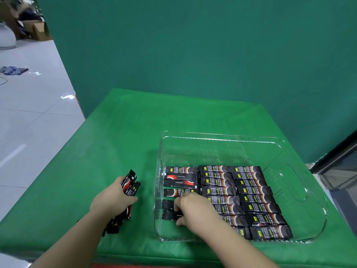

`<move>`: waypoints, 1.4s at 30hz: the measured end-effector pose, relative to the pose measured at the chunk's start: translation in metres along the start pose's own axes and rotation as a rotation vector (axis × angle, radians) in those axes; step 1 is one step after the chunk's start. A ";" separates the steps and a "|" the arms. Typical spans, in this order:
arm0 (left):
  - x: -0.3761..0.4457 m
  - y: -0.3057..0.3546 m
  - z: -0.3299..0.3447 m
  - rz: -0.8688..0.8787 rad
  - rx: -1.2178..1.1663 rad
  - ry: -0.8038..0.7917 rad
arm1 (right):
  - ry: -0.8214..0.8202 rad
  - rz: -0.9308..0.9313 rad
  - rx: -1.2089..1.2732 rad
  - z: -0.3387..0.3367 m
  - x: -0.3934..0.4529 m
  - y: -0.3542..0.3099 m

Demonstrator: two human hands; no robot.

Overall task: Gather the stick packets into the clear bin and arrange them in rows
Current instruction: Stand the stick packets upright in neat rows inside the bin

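Observation:
A clear plastic bin (301, 192) stands on the green table at the right. Black stick packets (257, 200) lie in it in two full rows, with a third row (181, 179) at the bin's left side. My right hand (195, 208) reaches into the bin's near left part, its fingers curled on a black packet (170, 214) lying there. To the left of the bin, my left hand (114, 196) grips a bundle of black and red stick packets (130, 187), held over the cloth with ends sticking out above and below the hand.
The green cloth-covered table (116, 144) ends at a left edge, with white tiled floor (29, 117) beyond. A green backdrop (193, 45) rises behind the table. A dark metal frame (336, 167) stands at the right edge, close to the bin.

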State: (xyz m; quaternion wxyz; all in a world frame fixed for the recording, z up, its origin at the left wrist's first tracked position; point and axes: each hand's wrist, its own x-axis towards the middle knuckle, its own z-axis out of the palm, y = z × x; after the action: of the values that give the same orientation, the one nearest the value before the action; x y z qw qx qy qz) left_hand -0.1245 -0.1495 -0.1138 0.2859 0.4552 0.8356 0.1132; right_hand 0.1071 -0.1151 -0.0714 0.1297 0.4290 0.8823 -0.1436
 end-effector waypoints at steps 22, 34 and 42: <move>0.001 0.000 0.000 0.001 0.017 0.007 | 0.361 0.071 0.082 0.009 0.020 0.015; 0.005 -0.005 0.003 -0.010 -0.020 -0.013 | 0.271 0.054 -0.008 0.005 0.058 0.021; 0.006 -0.005 0.003 -0.003 0.001 0.017 | 0.312 0.024 -0.014 0.009 0.064 0.027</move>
State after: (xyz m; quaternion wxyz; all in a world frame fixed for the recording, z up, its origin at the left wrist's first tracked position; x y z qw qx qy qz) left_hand -0.1283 -0.1477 -0.1206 0.2787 0.4532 0.8387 0.1164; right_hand 0.0915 -0.0561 -0.1062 -0.0042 0.4555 0.8876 -0.0674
